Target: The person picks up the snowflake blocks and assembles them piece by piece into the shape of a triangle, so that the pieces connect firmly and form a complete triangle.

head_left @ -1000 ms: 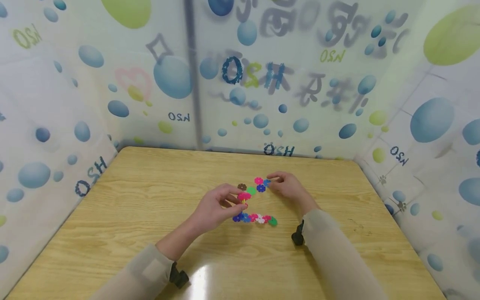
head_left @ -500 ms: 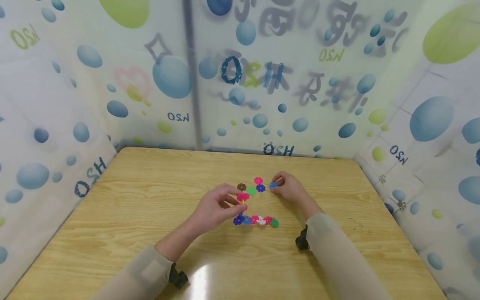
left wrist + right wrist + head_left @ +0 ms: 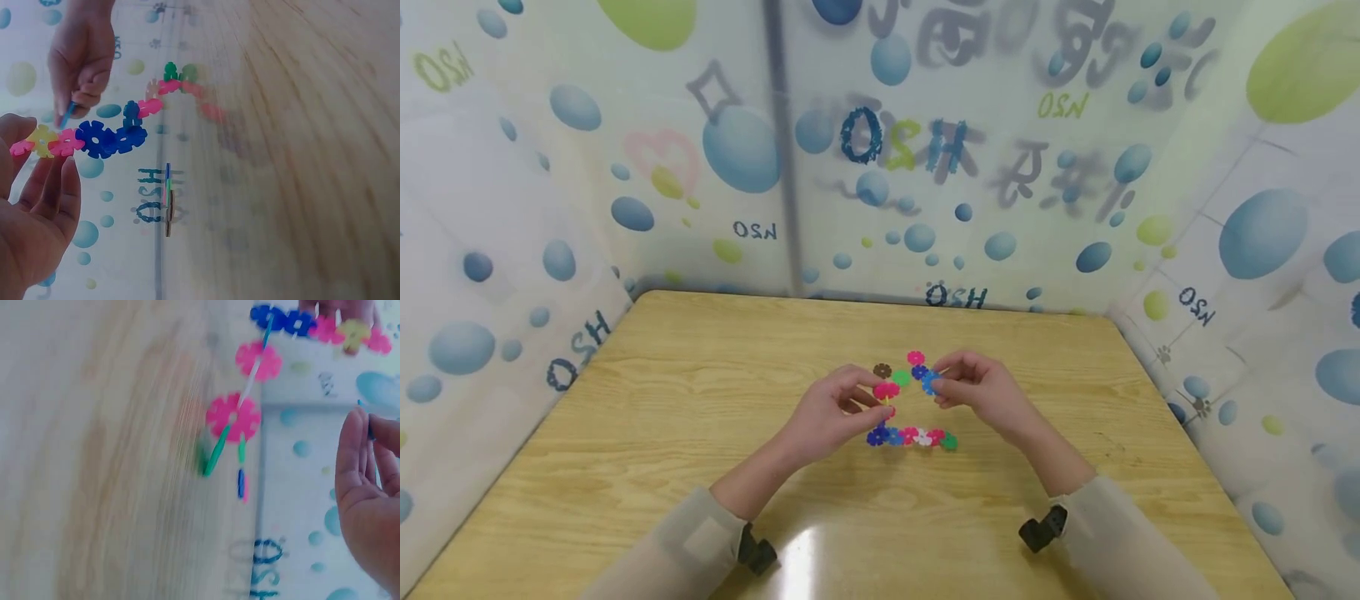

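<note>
My left hand [image 3: 827, 421] pinches the upper end of a chain of flower-shaped plastic interlocking discs [image 3: 95, 139]. Pink and yellow discs show at its fingertips; dark blue ones follow, then a row of blue, pink, white and green discs [image 3: 950, 442] reaches toward the right. My right hand [image 3: 988, 396] holds a single light blue flower disc [image 3: 929, 382] between thumb and fingers, a short way right of the left fingertips. In the left wrist view this disc [image 3: 67, 115] appears edge-on, just above the pink part of the chain.
Behind the hands lie loose flower discs on the wooden table [image 3: 700, 375]: a brown one [image 3: 882, 370], a green one [image 3: 901, 377], a pink one [image 3: 916, 357] and a dark blue one [image 3: 919, 372]. A patterned curtain [image 3: 880, 233] stands along the table's back edge.
My right hand has picked the light blue disc off the table beside the loose ones and brought it nearer, toward the chain. The left hand has stayed almost still with its grip.
</note>
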Demonstrator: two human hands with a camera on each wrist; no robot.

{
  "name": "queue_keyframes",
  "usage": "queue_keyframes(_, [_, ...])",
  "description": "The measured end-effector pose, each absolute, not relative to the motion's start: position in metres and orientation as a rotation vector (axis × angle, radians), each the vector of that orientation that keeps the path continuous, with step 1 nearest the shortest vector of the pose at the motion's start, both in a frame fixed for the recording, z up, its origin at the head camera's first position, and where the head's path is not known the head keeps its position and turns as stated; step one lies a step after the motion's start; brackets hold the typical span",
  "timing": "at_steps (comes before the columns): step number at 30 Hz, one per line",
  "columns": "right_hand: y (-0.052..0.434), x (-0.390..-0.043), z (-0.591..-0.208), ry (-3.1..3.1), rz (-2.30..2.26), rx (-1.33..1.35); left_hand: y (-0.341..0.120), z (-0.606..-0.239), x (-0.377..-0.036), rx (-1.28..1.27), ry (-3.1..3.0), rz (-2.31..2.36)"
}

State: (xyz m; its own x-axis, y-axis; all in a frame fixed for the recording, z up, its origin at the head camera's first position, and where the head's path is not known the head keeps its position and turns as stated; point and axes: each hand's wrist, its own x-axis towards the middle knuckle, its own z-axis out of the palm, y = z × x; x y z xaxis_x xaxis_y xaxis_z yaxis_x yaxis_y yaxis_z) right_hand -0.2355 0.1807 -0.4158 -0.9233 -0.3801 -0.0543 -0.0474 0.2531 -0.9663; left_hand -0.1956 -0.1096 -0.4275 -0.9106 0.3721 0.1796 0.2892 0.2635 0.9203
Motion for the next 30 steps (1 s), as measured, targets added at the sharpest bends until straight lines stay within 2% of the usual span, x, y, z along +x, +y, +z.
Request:
queue_keyframes(8, [0.170,-0.216,-0.403,2.103,-1.762,-0.420,-0.110,-0.428,-0.195,0.663,2.432,1.760])
queue_keyframes(30, [0.158,-0.214,-0.400,2.043,-1.781,-0.423,-0.109,-0.427,-0.195,0.655,2.584,1.733])
